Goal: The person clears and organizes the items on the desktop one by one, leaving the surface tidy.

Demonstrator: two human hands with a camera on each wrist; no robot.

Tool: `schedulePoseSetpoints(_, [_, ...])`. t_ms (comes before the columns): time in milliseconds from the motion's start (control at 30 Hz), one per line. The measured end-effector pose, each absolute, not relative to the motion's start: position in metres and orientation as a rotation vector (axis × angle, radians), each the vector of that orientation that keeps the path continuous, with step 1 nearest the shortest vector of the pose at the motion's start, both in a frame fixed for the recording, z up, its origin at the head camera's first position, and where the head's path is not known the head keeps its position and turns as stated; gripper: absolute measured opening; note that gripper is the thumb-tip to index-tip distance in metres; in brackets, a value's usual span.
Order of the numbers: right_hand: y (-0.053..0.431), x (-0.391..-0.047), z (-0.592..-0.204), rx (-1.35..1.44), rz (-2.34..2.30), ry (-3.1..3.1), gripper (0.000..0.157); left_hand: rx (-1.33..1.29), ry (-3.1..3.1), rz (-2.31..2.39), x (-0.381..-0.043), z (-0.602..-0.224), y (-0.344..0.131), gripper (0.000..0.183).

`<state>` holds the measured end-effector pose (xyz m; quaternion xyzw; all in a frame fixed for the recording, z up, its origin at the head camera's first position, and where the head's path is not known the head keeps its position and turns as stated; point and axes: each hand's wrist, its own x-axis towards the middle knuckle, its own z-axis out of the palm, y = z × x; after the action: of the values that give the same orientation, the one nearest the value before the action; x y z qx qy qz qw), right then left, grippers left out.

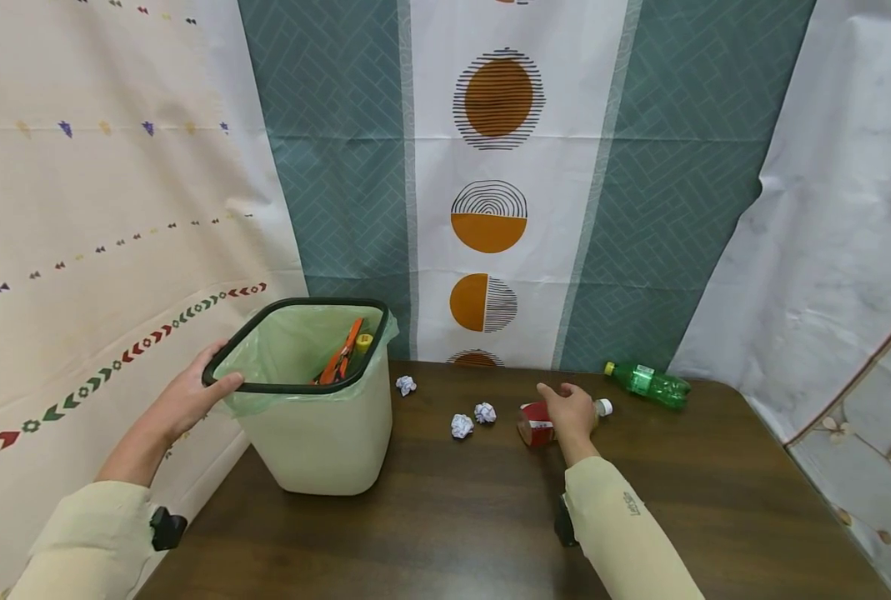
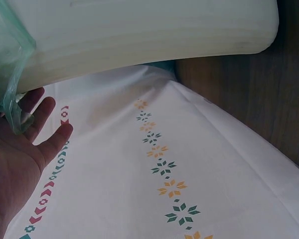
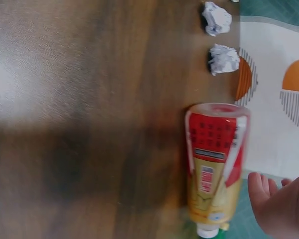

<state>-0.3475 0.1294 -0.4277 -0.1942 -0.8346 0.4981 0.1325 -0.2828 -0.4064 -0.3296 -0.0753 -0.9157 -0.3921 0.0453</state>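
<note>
At the left of the head view stands a pale trash bin (image 1: 317,437) with a black rim and a green liner bag (image 1: 272,346). My left hand (image 1: 190,396) grips the bin's near left corner at the rim; in the left wrist view, fingers of the left hand (image 2: 22,159) lie below the liner's edge. A bottle with a red and yellow label (image 3: 214,164) lies on its side on the table, white cap to the right in the head view. Over it hovers my right hand (image 1: 574,419), its fingers apart from the bottle in the right wrist view.
Orange-handled items (image 1: 340,358) and something yellow (image 1: 363,342) are inside the bin. Crumpled paper balls (image 1: 462,426) lie between bin and bottle on the brown table (image 1: 453,517). A green bottle (image 1: 649,384) lies at the back right, near the curtain (image 1: 633,275).
</note>
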Motion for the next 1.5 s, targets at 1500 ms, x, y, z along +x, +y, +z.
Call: schedulePoseSetpoints(1500, [0.151, -0.337, -0.48, -0.798, 1.508, -2.407, 0.067, -0.252, -2.744, -1.204, -0.281, -0.331, -0.407, 0.083])
